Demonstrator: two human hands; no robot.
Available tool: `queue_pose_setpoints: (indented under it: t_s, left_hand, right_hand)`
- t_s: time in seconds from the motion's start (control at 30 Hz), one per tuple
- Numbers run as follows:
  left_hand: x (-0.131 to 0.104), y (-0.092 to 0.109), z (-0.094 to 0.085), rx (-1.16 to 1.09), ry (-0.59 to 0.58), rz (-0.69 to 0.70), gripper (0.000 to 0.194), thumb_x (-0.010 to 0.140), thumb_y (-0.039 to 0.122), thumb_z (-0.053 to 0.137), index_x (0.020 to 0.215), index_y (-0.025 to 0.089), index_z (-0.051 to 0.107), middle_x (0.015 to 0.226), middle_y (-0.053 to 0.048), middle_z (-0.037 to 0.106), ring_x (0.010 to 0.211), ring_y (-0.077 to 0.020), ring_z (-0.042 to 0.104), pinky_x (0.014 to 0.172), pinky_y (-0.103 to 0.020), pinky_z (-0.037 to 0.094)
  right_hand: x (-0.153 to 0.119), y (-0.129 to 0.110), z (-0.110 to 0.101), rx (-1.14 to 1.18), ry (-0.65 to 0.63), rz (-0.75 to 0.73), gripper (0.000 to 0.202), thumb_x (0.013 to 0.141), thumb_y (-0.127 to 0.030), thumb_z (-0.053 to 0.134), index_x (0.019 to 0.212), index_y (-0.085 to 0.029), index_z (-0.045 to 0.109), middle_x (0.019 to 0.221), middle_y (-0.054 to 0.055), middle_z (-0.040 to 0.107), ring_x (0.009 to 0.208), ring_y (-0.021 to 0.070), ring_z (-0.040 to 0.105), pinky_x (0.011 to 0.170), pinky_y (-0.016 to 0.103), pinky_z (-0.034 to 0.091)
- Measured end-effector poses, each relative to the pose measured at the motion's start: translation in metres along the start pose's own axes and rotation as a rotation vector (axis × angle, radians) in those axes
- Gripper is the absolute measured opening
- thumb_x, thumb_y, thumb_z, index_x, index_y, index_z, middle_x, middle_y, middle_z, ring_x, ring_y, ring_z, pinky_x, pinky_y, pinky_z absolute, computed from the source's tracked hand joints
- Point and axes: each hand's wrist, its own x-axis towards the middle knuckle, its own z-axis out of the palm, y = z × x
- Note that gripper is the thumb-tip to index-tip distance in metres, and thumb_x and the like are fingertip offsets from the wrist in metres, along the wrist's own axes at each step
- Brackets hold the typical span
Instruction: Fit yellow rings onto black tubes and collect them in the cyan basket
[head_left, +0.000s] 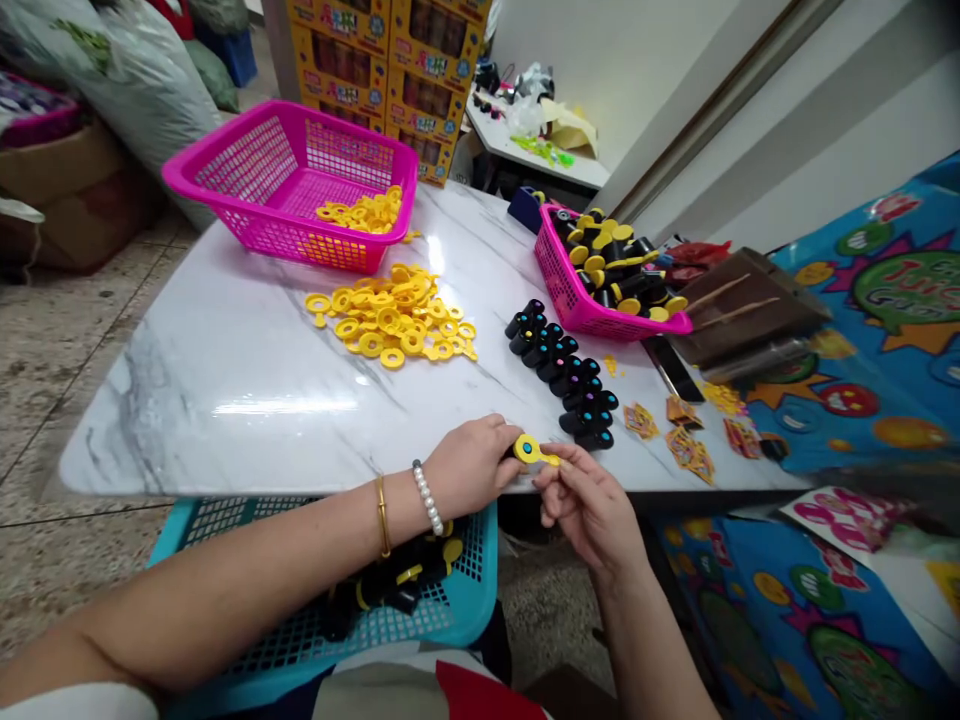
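Yellow ring piece (527, 449) sits at the near edge of the table (262, 370), its tab pinched by the right hand (592, 500); the left hand (474, 458) grips what seems a black part (511, 453). Black cylinders (564, 374) crowd the table just beyond; a teal basket (486, 585) sits below.

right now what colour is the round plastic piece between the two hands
Yellow, with a small blue dot at its centre; clearest in the head view.
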Motion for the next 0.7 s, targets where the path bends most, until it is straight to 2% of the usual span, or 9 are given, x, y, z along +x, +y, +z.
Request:
queue_pose_setpoints:
  t_s: [0.1,0.2,0.27,0.33,0.43,0.5,0.57,0.7]
  left_hand:
    - [-0.001,0.0,0.0,-0.002,-0.006,0.004,0.009,0.084,0.021,0.055,0.089,0.018,0.062,0.08,-0.002,0.056,0.077,-0.0164,0.055,0.072,-0.026,0.044]
    - [-0.002,0.0,0.0,-0.016,0.005,0.002,0.009,0.083,0.022,0.057,0.089,0.018,0.063,0.08,-0.002,0.056,0.075,-0.016,0.055,0.07,-0.026,0.043]
    - [-0.003,0.001,-0.001,-0.03,0.013,-0.003,0.009,0.082,0.022,0.059,0.089,0.018,0.063,0.08,-0.002,0.056,0.074,-0.016,0.055,0.069,-0.026,0.044]
    - [-0.004,0.001,-0.001,-0.035,0.01,-0.009,0.009,0.082,0.021,0.058,0.09,0.019,0.063,0.079,-0.002,0.056,0.074,-0.0159,0.055,0.068,-0.026,0.044]
    - [-0.004,0.002,-0.002,-0.011,-0.018,-0.013,0.013,0.085,0.023,0.055,0.095,0.019,0.063,0.082,-0.002,0.057,0.074,-0.0157,0.055,0.069,-0.026,0.045]
    - [-0.005,0.003,-0.002,0.029,-0.045,-0.015,0.016,0.087,0.027,0.054,0.099,0.02,0.062,0.084,-0.002,0.057,0.074,-0.0159,0.056,0.068,-0.027,0.045]
    - [-0.006,0.004,-0.002,0.079,-0.069,-0.021,0.019,0.089,0.031,0.052,0.101,0.02,0.061,0.085,-0.002,0.058,0.074,-0.0162,0.056,0.066,-0.027,0.045]
    - [-0.007,0.004,0.0,0.202,-0.078,-0.015,0.025,0.09,0.037,0.049,0.105,0.021,0.06,0.088,-0.002,0.059,0.074,-0.0177,0.058,0.061,-0.028,0.043]
  right_hand:
    - [0.009,-0.009,-0.002,-0.024,-0.036,0.078,0.024,0.083,-0.038,0.063,0.099,-0.02,0.058,0.05,-0.005,0.058,0.028,0.0047,0.035,0.027,0.014,0.036]
    - [0.013,-0.019,-0.002,-0.049,-0.084,0.138,0.04,0.084,-0.038,0.062,0.12,-0.022,0.053,0.041,-0.009,0.051,0.024,0.0039,0.025,0.024,0.012,0.028]
    - [0.012,-0.022,-0.003,-0.031,-0.097,0.164,0.049,0.083,-0.039,0.062,0.127,-0.021,0.049,0.045,-0.007,0.054,0.026,0.0054,0.031,0.025,0.013,0.031]
    - [0.01,-0.02,-0.005,0.004,-0.087,0.173,0.049,0.08,-0.038,0.063,0.124,-0.021,0.05,0.049,-0.006,0.056,0.029,0.0062,0.035,0.027,0.014,0.033]
    - [0.008,-0.014,-0.009,-0.013,-0.096,0.204,0.043,0.079,-0.04,0.064,0.116,-0.021,0.051,0.05,-0.007,0.055,0.026,0.0041,0.03,0.024,0.013,0.028]
    - [0.008,-0.011,-0.008,-0.094,-0.123,0.249,0.041,0.081,-0.044,0.063,0.113,-0.021,0.05,0.051,-0.007,0.057,0.024,0.0032,0.029,0.023,0.011,0.023]
    - [0.01,-0.013,-0.005,-0.205,-0.136,0.269,0.04,0.081,-0.045,0.064,0.11,-0.02,0.05,0.055,-0.005,0.059,0.025,0.0036,0.036,0.023,0.011,0.022]
    - [0.018,-0.023,0.008,-0.42,-0.104,0.215,0.031,0.081,-0.042,0.064,0.097,-0.018,0.053,0.057,-0.004,0.061,0.031,0.0074,0.049,0.028,0.013,0.035]
